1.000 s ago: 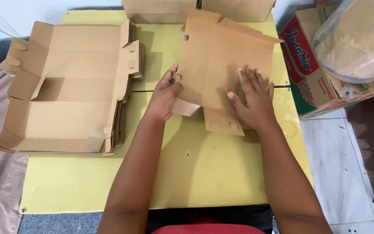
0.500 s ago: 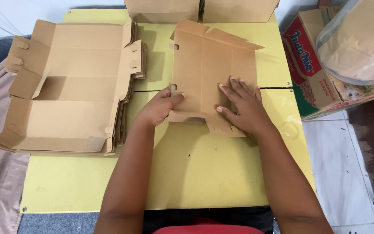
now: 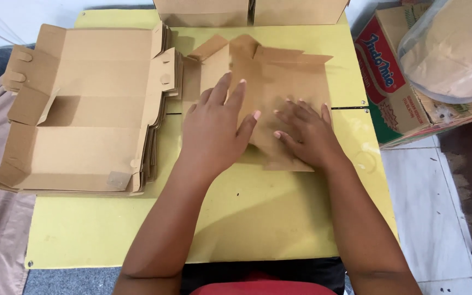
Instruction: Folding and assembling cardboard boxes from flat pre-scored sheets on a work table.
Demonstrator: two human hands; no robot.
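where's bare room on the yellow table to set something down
Free: the near strip of the yellow table around the forearms, and its right edge. Crowded: the stack of flat brown cardboard blanks on the left, and the centre, where both hands press a cardboard sheet.

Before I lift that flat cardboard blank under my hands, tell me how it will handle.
The blank is thin and creased, so it will likely flex at the folds. It looks light for its area. Its loose flaps stick up at the far edge and may swing. Both the left hand and right hand press it flat.
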